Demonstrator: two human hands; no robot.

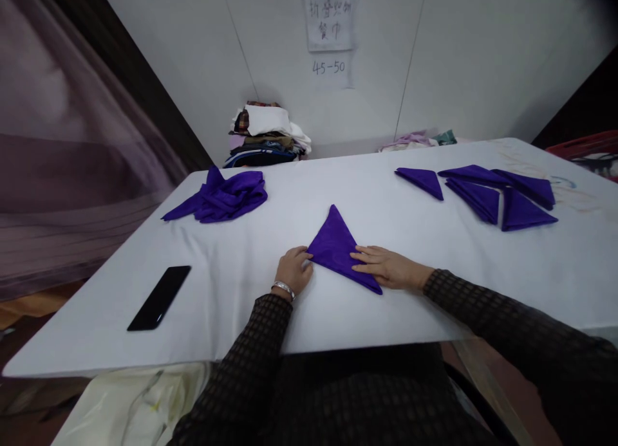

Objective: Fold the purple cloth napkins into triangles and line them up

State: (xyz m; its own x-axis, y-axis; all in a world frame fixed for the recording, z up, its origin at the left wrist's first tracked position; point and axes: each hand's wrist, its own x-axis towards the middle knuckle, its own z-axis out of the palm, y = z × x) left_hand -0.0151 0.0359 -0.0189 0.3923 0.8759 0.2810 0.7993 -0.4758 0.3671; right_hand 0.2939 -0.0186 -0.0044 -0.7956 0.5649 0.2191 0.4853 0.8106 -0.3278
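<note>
Left hand (294,269) curled at a corner of the folded cloth (332,243), grip unclear, right hand (389,268) open, hiding its right edge, cloth on the table (290,201), 5 triangles (527,210) far right, red basket (582,142) cut off.

On the wall (374,102) facing you, a sheet (331,20) bears two handwritten lines of Chinese: you can make out 叠 in the upper, its other characters blurred, and 餐巾 beneath. The paper (333,78) below reads "45-50".

The mauve drape (62,130) — blurred — is cut by the left edge.
</note>
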